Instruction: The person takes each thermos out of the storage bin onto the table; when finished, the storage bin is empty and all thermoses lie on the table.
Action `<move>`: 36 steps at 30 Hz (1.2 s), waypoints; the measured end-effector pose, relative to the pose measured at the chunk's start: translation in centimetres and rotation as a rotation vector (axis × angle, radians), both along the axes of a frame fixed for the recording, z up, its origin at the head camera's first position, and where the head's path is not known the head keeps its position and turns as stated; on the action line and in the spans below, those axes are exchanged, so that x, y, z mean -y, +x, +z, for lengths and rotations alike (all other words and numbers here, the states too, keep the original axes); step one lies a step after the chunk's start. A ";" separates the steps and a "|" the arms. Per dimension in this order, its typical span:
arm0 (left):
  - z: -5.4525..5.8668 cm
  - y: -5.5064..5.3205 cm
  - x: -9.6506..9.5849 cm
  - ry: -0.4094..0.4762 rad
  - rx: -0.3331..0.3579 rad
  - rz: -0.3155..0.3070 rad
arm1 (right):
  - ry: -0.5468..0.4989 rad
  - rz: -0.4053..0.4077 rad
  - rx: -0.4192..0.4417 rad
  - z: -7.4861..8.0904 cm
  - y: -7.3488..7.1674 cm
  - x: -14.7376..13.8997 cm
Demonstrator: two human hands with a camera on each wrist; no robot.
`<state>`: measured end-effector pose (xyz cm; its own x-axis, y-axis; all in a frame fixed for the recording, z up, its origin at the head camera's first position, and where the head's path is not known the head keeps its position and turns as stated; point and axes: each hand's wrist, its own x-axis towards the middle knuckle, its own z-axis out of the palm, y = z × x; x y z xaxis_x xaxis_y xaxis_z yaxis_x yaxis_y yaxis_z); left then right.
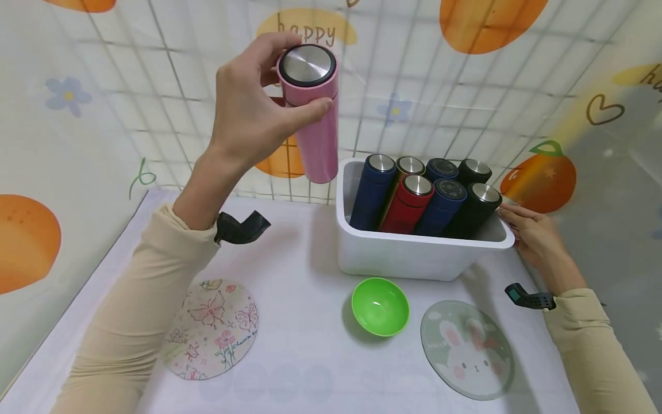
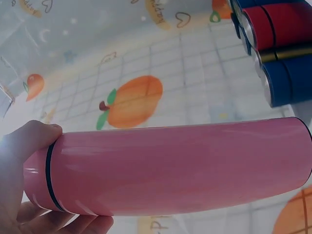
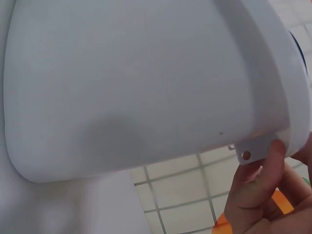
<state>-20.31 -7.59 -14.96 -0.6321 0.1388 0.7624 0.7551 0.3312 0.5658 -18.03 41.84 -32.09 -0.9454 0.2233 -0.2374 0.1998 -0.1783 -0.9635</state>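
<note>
My left hand (image 1: 253,106) grips a pink thermos (image 1: 319,135) near its steel-topped lid, holding it upright in the air to the left of the white box. Its thumb and fingers wrap the lid end in the left wrist view, where the pink thermos (image 2: 180,168) fills the lower half. My right hand (image 1: 540,241) pinches the right end of the white box (image 1: 414,257) at the rim. In the right wrist view, thumb and fingers close on the edge of the box (image 3: 136,87) beside a small tab with a hole. Several thermoses, among them a red one (image 1: 408,207), stand leaning inside the box.
On the white table, a green bowl (image 1: 380,307) sits in front of the box. A round butterfly mat (image 1: 217,328) lies at left, partly under my forearm, and a round rabbit mat (image 1: 468,351) at right. A wire grid behind a printed sheet (image 1: 414,75) rises at the back.
</note>
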 end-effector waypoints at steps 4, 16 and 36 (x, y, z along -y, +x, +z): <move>-0.4 -0.1 0.8 -0.002 0.036 0.033 | 0.024 -0.003 0.007 0.0 0.1 0.0; -2.2 -1.5 2.5 -0.035 0.108 0.101 | 0.070 -0.022 0.040 -0.1 0.4 -0.3; -7.6 -5.9 3.8 -0.104 0.336 0.173 | 0.098 -0.021 0.047 0.0 1.0 0.0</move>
<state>-26.16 -11.43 -22.53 -0.8651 0.0737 0.4962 0.4611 0.5065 0.7286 -17.04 41.79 -32.04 -0.9286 0.2677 -0.2571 0.2421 -0.0881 -0.9662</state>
